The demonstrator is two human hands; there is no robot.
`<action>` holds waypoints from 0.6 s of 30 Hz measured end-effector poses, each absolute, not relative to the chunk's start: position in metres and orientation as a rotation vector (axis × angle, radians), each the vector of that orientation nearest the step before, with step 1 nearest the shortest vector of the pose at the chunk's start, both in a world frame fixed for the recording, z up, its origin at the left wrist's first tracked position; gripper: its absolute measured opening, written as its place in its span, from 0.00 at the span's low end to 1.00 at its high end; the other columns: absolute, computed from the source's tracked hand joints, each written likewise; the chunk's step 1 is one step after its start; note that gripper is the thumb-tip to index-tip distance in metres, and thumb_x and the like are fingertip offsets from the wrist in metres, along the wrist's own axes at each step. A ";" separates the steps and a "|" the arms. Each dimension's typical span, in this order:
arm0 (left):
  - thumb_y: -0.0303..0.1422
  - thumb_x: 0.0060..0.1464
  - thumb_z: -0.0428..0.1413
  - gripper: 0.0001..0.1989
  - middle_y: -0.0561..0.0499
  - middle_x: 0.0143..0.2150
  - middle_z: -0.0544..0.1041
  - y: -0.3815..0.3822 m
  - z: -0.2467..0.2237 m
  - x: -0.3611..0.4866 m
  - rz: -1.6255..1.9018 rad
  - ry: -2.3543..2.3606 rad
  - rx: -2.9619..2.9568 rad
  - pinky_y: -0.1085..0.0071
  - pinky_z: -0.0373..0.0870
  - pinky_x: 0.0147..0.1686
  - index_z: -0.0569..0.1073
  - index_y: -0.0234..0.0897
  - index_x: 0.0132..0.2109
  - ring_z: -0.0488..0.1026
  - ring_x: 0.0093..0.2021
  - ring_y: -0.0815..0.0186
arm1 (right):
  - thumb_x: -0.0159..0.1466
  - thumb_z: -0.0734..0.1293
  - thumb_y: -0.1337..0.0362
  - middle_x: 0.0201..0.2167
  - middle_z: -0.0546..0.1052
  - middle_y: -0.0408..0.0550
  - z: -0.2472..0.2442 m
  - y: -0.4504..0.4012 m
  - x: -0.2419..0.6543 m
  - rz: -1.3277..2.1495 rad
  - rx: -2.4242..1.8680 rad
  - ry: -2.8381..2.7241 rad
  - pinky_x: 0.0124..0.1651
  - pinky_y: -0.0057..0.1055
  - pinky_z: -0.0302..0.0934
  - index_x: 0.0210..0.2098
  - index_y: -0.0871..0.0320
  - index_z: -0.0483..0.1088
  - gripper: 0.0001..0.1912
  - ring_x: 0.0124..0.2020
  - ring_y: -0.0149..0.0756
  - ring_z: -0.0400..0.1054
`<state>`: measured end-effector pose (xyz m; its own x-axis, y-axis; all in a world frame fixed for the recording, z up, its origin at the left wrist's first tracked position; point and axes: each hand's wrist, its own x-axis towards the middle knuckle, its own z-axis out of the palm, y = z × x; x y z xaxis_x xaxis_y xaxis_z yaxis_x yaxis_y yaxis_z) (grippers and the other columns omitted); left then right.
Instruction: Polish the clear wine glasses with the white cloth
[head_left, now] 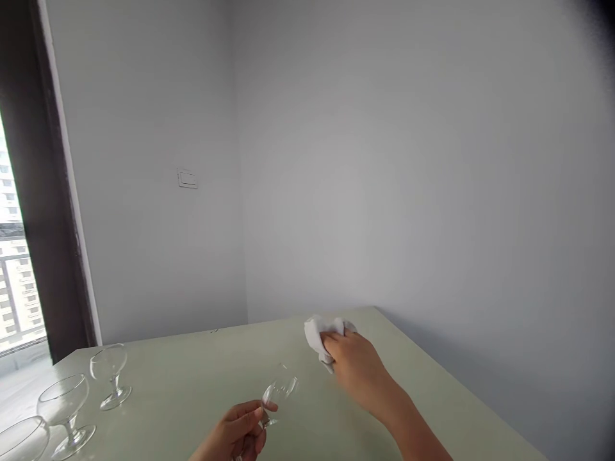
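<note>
A small clear stemmed glass [280, 392] is held low over the near middle of the pale green counter [202, 371], tipped so that its bowl points up and to the right. The left hand [240, 434] has it by the stem, thumb and fingers closed together around it, the grip clamped on the glass just under the bowl. Just to the right and a little farther back, the right hand [354, 365] lies palm down with its fingers bunched around a crumpled white cloth [319, 334]; that grip is closed on the cloth, which sits at or just above the counter surface, though whether it touches cannot be told. Cloth and glass are near each other but apart.

Well to the left, three more clear stemmed glasses stand upright on the counter in a slanting row: one farthest back [109, 371], a wider one [65, 410] nearer, and a third [22, 438] cut off at the lower left corner. Behind the counter two plain grey walls meet in a corner, the left one carrying a white switch plate [187, 178]. A dark window frame [45, 192] rises at the far left
</note>
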<state>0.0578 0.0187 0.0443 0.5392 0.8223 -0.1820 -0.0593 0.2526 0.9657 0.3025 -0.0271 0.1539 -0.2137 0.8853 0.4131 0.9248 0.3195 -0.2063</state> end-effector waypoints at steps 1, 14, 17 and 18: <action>0.56 0.42 0.55 0.32 0.58 0.17 0.66 0.024 0.042 0.061 0.691 0.841 1.227 0.79 0.45 0.13 0.70 0.33 0.44 0.55 0.11 0.78 | 0.52 0.57 0.80 0.38 0.78 0.45 0.153 -0.028 0.299 -0.139 -1.530 -2.158 0.38 0.33 0.56 0.38 0.54 0.72 0.22 0.38 0.40 0.66; 0.36 0.48 0.52 0.11 0.61 0.17 0.66 0.026 0.078 0.100 0.591 1.022 1.829 0.78 0.51 0.15 0.69 0.36 0.38 0.55 0.13 0.77 | 0.59 0.65 0.53 0.16 0.60 0.37 0.120 0.010 0.295 1.164 -0.931 -1.735 0.25 0.27 0.48 0.17 0.60 0.64 0.20 0.19 0.26 0.52; 0.38 0.47 0.54 0.13 0.62 0.17 0.66 0.021 0.083 0.110 0.697 0.889 1.704 0.78 0.51 0.15 0.64 0.38 0.39 0.55 0.14 0.76 | 0.58 0.62 0.45 0.15 0.60 0.38 0.116 0.019 0.305 1.296 -0.854 -1.479 0.25 0.27 0.50 0.19 0.61 0.65 0.25 0.19 0.27 0.55; 0.40 0.48 0.55 0.14 0.62 0.18 0.66 0.021 0.081 0.112 0.758 0.837 1.665 0.78 0.51 0.15 0.63 0.39 0.40 0.55 0.14 0.76 | 0.58 0.61 0.44 0.16 0.62 0.39 0.114 0.022 0.303 1.292 -0.842 -1.393 0.25 0.27 0.52 0.19 0.61 0.65 0.26 0.19 0.27 0.56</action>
<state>0.1122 0.0207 0.0809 0.5502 0.8321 0.0690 0.1509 -0.1803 0.9720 0.3035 0.0221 0.1140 -0.2421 0.9469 0.2116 -0.1395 0.1819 -0.9734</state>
